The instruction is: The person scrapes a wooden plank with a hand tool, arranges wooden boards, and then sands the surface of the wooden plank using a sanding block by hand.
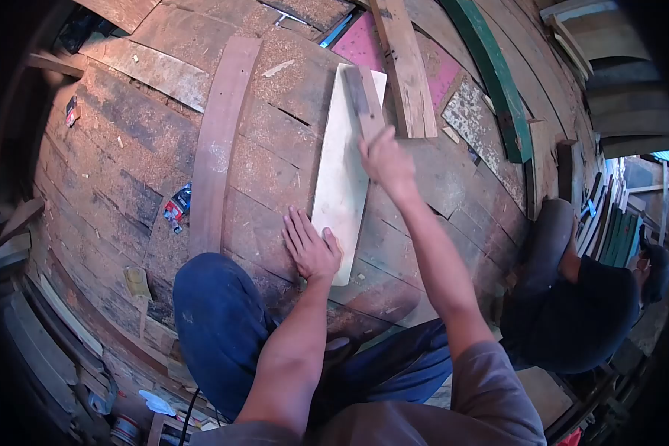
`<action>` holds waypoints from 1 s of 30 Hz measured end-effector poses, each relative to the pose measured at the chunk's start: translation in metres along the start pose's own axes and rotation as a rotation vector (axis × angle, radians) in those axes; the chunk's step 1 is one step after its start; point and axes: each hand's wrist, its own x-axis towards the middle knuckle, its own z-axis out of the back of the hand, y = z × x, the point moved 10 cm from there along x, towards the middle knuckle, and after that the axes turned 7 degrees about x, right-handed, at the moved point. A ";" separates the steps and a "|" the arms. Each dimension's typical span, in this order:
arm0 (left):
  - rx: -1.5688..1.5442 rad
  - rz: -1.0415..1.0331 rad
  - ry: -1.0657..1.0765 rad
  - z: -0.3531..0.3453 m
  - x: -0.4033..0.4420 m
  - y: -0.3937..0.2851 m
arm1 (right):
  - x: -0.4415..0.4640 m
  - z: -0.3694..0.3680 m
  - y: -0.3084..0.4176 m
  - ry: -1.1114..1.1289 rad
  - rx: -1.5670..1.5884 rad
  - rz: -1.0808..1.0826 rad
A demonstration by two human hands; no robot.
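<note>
A pale, smooth board [340, 178] lies lengthwise on the plank floor in front of me. My left hand [312, 245] rests on the near part of its left edge, fingers spread. My right hand [389, 165] is wrapped round the near end of a short brown wooden piece [366, 104]. The far end of that piece lies over the far part of the pale board. Whether it touches the board I cannot tell.
A long brown plank [225, 141] lies to the left, a thick beam [405, 74] and a green beam [490, 82] to the right. A blue packet [177, 207] sits among sawdust. Another person [572, 312] sits at the right, near stacked wood.
</note>
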 end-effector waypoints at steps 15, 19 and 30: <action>-0.006 0.001 -0.012 0.002 0.002 0.004 | -0.057 -0.035 -0.013 0.017 0.056 -0.085; 0.001 0.003 -0.007 0.005 0.002 0.004 | 0.016 0.009 0.022 -0.072 0.099 -0.043; -0.021 0.004 -0.006 0.005 0.000 0.004 | -0.136 -0.055 -0.043 0.261 0.027 -0.226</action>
